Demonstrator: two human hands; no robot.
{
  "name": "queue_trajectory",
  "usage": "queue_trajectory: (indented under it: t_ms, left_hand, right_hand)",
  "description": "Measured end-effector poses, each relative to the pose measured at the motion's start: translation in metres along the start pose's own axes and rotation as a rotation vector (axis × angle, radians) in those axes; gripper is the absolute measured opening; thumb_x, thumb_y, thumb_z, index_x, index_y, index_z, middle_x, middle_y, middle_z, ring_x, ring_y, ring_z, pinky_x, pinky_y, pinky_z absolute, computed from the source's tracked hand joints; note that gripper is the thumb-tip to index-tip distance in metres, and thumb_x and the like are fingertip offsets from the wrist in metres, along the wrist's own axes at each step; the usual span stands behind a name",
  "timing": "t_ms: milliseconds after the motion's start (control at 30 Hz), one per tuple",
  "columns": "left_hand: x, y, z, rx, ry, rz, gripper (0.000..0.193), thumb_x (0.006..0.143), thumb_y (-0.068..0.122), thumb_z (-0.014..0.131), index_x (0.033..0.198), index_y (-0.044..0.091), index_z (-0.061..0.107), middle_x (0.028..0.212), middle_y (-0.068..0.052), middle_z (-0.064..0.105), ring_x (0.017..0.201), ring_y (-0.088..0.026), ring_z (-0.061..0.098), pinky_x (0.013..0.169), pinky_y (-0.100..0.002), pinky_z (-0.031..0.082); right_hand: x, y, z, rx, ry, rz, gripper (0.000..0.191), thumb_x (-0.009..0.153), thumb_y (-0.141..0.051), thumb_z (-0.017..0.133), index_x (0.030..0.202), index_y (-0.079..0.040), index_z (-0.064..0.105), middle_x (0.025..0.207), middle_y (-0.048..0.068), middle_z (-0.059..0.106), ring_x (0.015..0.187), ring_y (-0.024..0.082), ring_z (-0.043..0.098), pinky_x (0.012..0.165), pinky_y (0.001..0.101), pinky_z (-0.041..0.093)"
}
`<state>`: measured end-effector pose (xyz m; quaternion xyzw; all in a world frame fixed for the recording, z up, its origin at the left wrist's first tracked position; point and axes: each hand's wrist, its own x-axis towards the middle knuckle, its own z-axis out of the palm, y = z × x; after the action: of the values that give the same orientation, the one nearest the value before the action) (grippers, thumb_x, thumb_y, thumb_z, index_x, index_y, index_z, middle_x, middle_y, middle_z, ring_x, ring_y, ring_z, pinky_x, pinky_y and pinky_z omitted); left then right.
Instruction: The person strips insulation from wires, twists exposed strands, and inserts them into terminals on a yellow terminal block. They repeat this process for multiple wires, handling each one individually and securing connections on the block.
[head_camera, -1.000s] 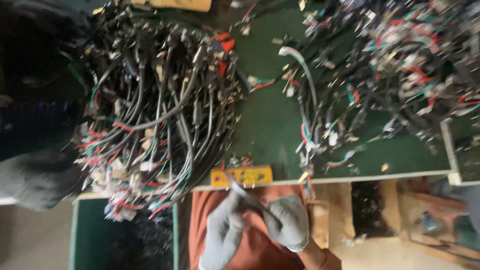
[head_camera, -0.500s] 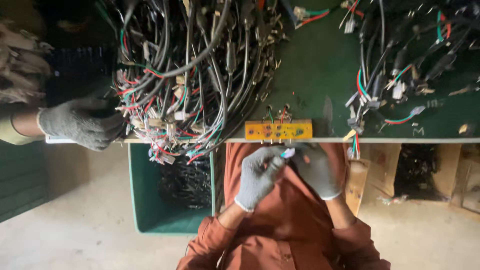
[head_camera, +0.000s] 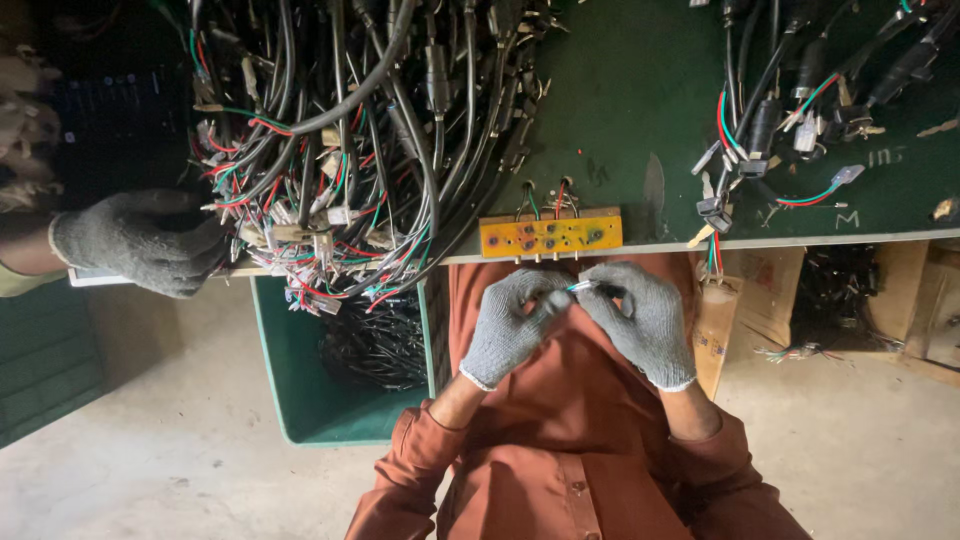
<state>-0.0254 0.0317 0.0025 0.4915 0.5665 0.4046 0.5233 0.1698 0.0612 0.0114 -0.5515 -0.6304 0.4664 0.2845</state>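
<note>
Hands, left (head_camera: 512, 325) and right (head_camera: 638, 318), pinching connector (head_camera: 583, 287).

The view tipped down over the second: at first the cable heap (head_camera: 350, 140) filled most of it and only the two gloved hands and a strip of rust shirt (head_camera: 560, 440) showed at 6 o'clock; now the collar, buttons and both sleeves were in sight. The orange block (head_camera: 550, 234) rose toward the centre. A co-worker's gloved hand (head_camera: 135, 240), unseen at first, appeared at 9 o'clock against the heap. The left hand (head_camera: 510, 325) and right hand (head_camera: 640, 318) closed fingertip to fingertip on a small connector (head_camera: 583, 287)
</note>
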Motion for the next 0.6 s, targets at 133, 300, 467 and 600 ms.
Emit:
queue_trajectory:
  t_ms: [133, 300, 467, 600]
  left_hand:
    - [0.004, 0.013, -0.005, 0.267, 0.099, 0.299, 0.025, 0.086, 0.016, 0.081, 0.107, 0.008, 0.072, 0.093, -0.011, 0.072, 0.088, -0.031, 0.068, 0.081, -0.039, 0.053]
    - [0.004, 0.020, -0.008, 0.366, 0.195, 0.408, 0.026, 0.083, 0.007, 0.077, 0.109, 0.006, 0.070, 0.099, -0.014, 0.070, 0.095, -0.035, 0.066, 0.085, -0.044, 0.052]
    - [-0.005, 0.006, 0.004, 0.052, 0.211, 0.086, 0.013, 0.089, 0.004, 0.075, 0.103, 0.004, 0.073, 0.097, -0.009, 0.073, 0.090, -0.024, 0.067, 0.083, -0.033, 0.054]
    - [-0.009, -0.013, 0.013, -0.284, 0.209, -0.099, 0.013, 0.093, 0.007, 0.073, 0.104, 0.001, 0.073, 0.099, -0.003, 0.072, 0.091, -0.010, 0.063, 0.082, -0.026, 0.052]
  right_hand:
    - [-0.002, 0.022, 0.003, 0.791, -0.015, 0.375, 0.019, 0.095, -0.009, 0.072, 0.107, 0.005, 0.071, 0.085, 0.011, 0.071, 0.069, 0.016, 0.065, 0.063, 0.0271, 0.052]
    - [0.004, 0.047, 0.007, 1.304, -0.225, 0.679, 0.020, 0.096, -0.016, 0.065, 0.097, 0.004, 0.070, 0.074, 0.012, 0.069, 0.056, 0.017, 0.062, 0.049, 0.0299, 0.050]
    - [-0.003, 0.038, 0.017, 0.877, -0.038, 0.429, 0.013, 0.097, -0.011, 0.063, 0.100, 0.001, 0.066, 0.085, 0.010, 0.072, 0.070, 0.019, 0.067, 0.063, 0.0335, 0.054]
    - [-0.002, 0.021, 0.024, 0.905, 0.035, 0.203, 0.013, 0.097, -0.013, 0.064, 0.104, -0.002, 0.067, 0.099, 0.009, 0.074, 0.082, 0.018, 0.069, 0.071, 0.0331, 0.055]
